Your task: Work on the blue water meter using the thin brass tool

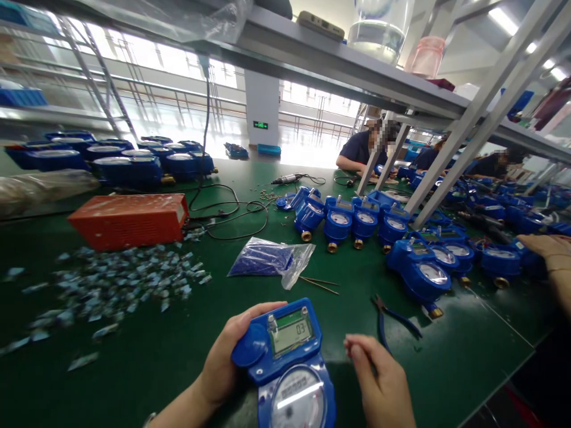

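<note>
A blue water meter (288, 362) with a green LCD display and a round dial lies at the near edge of the green table (147, 356). My left hand (227, 356) grips its left side, thumb by the round blue cap. My right hand (379, 380) hovers just right of the meter with fingertips pinched together; whether something small is between them is not visible. Blue-handled pliers (392, 318) lie just beyond my right hand.
A row of blue meters (352, 221) stands mid-table, more at far left (120, 157). A plastic bag of blue parts (267, 258), a red box (129, 220), scattered paper scraps (125, 279), cables. Another person's hand (551, 252) at right; co-workers sit behind.
</note>
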`<state>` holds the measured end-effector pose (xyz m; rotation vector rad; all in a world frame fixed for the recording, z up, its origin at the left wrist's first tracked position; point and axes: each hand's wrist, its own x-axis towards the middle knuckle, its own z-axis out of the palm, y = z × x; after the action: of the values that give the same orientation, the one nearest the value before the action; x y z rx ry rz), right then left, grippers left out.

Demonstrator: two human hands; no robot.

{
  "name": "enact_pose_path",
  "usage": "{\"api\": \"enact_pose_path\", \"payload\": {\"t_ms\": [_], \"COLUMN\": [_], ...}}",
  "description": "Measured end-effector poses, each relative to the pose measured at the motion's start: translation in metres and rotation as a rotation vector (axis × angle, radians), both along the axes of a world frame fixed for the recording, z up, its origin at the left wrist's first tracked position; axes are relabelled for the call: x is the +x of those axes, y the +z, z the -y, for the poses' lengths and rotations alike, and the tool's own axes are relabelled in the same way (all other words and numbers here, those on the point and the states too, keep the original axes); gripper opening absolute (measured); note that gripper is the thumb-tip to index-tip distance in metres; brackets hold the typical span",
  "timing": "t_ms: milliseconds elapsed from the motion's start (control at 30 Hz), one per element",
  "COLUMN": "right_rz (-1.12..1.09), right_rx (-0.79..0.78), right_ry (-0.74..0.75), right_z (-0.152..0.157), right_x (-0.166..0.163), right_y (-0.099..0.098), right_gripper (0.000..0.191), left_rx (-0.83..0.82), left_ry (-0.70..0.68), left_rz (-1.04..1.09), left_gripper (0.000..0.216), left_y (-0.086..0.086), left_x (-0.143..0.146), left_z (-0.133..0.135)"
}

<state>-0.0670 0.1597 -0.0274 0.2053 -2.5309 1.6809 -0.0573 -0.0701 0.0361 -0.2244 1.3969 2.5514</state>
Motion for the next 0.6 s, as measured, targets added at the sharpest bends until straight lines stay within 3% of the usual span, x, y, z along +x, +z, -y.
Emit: {"api": "enact_pose_path", "payload": {"t_ms": [67, 167, 233, 433, 600], "right_rz": [-0.057, -0.116, -0.119, -0.105, 0.056], "right_rx": [0.257, 0.404, 0.497, 0.657, 0.406], "right_ry": [0.081, 0.154, 0.235, 0.296, 0.252], "right_z": [0.009, 0.033, 0.048, 0.056, 0.014], "right_x": [-0.05, -0.115, -0.139, -0.143, -0.137], "right_y": [0.008, 0.008, 0.004, 0.002, 0.01], "right_gripper": [0.03, 0.033, 0.038, 0.052, 0.048], "left_rx": [0.002, -0.023, -0.024, -0.131, -0.138], "left_ry": [0.045, 0.093, 0.097, 0.036, 0.008], "left_rz": [0.009, 0.015, 0.001, -0.096, -0.11], "left_gripper": [0.067, 0.062, 0.062, 0.061, 0.056], "left_y": [-0.003, -0.004, -0.005, -0.011, -0.01], "left_x": [0.003, 0.011, 0.015, 0.011, 0.006], "left_z": [-0.002, -0.005, -0.004, -0.002, -0.008]}}
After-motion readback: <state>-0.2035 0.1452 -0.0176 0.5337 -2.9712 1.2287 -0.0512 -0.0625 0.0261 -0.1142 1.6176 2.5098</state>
